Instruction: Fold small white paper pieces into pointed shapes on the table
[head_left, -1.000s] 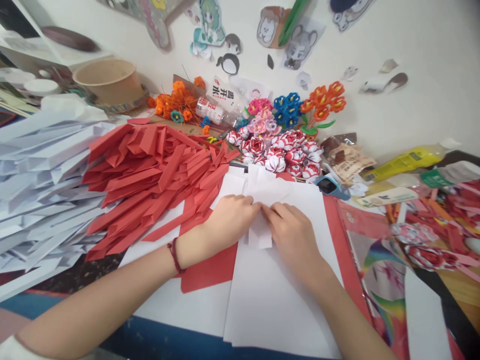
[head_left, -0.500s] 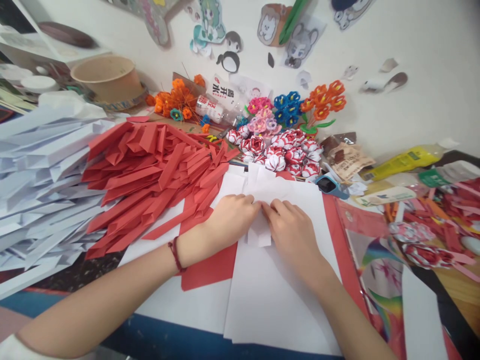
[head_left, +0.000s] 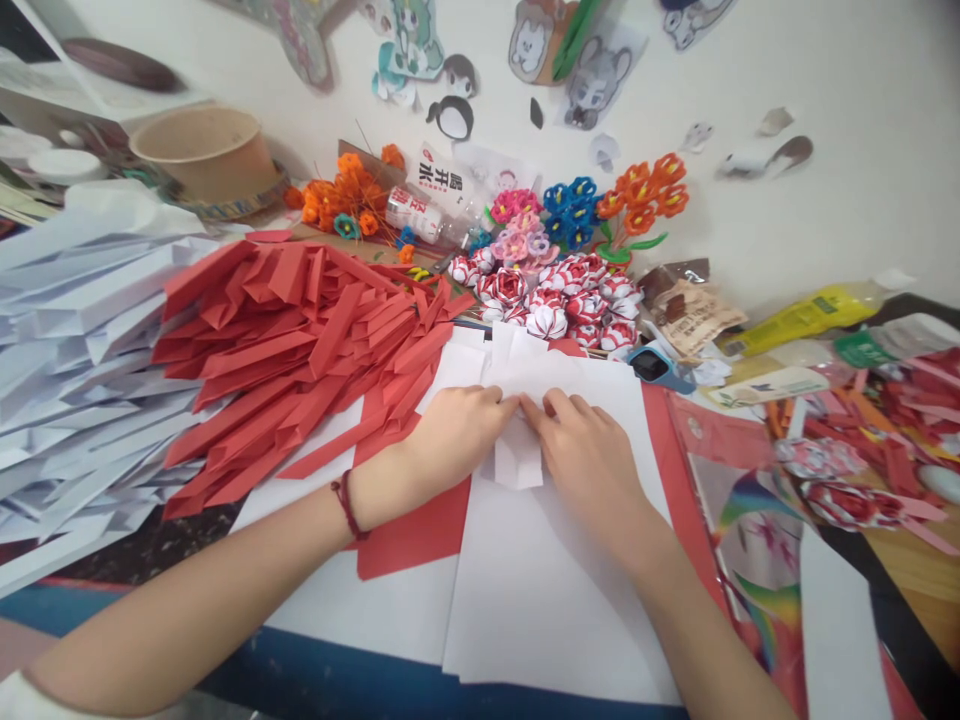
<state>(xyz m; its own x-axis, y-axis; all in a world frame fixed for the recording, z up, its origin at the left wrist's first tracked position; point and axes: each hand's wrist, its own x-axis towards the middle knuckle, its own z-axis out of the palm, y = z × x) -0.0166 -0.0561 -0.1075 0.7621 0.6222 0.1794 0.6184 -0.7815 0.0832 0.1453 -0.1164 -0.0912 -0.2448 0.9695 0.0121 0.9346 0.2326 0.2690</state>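
Little has changed: the left hand [head_left: 459, 432] and right hand [head_left: 592, 465] still meet, fingers pinching the folded white paper [head_left: 517, 462] above the white sheets [head_left: 559, 600]. The right forefinger now reaches straighter, suggesting the same fold is still being worked.

One head-worn view looks forward and down, fairly close.

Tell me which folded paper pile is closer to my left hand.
The red pile is closer to your left hand; the white pile lies farther away, at the far left.
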